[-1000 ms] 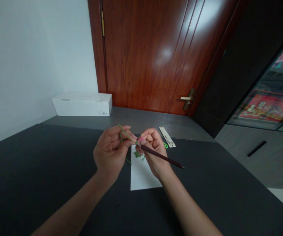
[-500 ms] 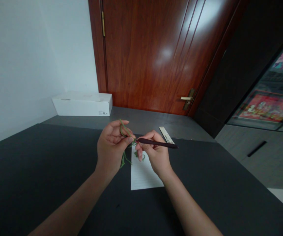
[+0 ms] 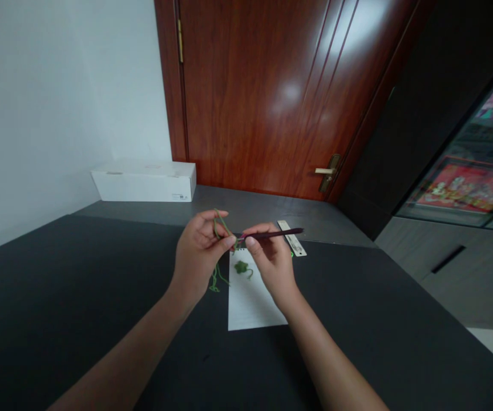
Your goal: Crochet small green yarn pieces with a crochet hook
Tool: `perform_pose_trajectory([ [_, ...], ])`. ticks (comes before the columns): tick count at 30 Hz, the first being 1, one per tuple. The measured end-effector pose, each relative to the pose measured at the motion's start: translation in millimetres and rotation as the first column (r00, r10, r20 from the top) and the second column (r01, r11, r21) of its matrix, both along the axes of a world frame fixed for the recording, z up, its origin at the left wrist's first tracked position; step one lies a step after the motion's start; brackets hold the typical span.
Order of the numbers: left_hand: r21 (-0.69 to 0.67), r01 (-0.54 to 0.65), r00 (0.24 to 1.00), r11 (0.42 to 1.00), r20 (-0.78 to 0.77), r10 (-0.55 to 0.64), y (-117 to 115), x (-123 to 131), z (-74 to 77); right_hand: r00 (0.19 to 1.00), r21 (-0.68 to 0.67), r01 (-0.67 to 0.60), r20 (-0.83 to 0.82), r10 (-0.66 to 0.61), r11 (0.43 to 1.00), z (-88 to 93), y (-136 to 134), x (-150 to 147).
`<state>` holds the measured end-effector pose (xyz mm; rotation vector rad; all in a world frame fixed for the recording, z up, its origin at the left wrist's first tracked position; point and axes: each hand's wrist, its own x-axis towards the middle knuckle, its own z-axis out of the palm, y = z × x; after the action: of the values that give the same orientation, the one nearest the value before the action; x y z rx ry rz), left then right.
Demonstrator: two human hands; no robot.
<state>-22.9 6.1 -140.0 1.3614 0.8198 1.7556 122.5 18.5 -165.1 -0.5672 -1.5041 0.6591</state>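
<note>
My left hand pinches green yarn between thumb and finger, with a strand looped over its raised index finger. Loose yarn ends dangle below that hand toward the dark table. In my right hand is a crochet hook with a dark handle, its thin tip pointing left at the yarn by my left fingertips. Whether the tip sits inside a loop is too small to tell. Beneath my hands, a small green crocheted piece with a curled tail lies on a white notepad.
A pale ruler lies beyond my right hand, with a bit of bright green next to it. At the back left, a long white box stands against the wall. A brown wooden door rises behind the dark table; a cabinet stands at right.
The hook's handle has swung up from a downward slant to a slight upward one. My right fingers have shifted, uncovering the green piece on the notepad. My left hand moved slightly right.
</note>
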Motion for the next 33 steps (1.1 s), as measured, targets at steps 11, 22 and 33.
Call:
perform_pose_trajectory([
  [11,-0.082,0.14,0.99,0.987,0.017,-0.139,-3.6,4.7,-0.3,0.937,-0.237,-0.173,-0.338,0.086,0.956,-0.3,-0.3,-10.4],
  [22,-0.114,0.115,0.991,0.987,-0.057,-0.122,-2.7,2.8,-0.7,0.92,-0.217,-0.265,-0.349,0.179,0.94,-2.4,0.8,-10.7],
  [33,-0.226,0.225,0.966,0.948,0.178,-0.187,-0.3,0.9,-0.7,0.77,-0.3,-0.432,-0.614,0.175,0.85,-13.0,5.9,-18.0],
])
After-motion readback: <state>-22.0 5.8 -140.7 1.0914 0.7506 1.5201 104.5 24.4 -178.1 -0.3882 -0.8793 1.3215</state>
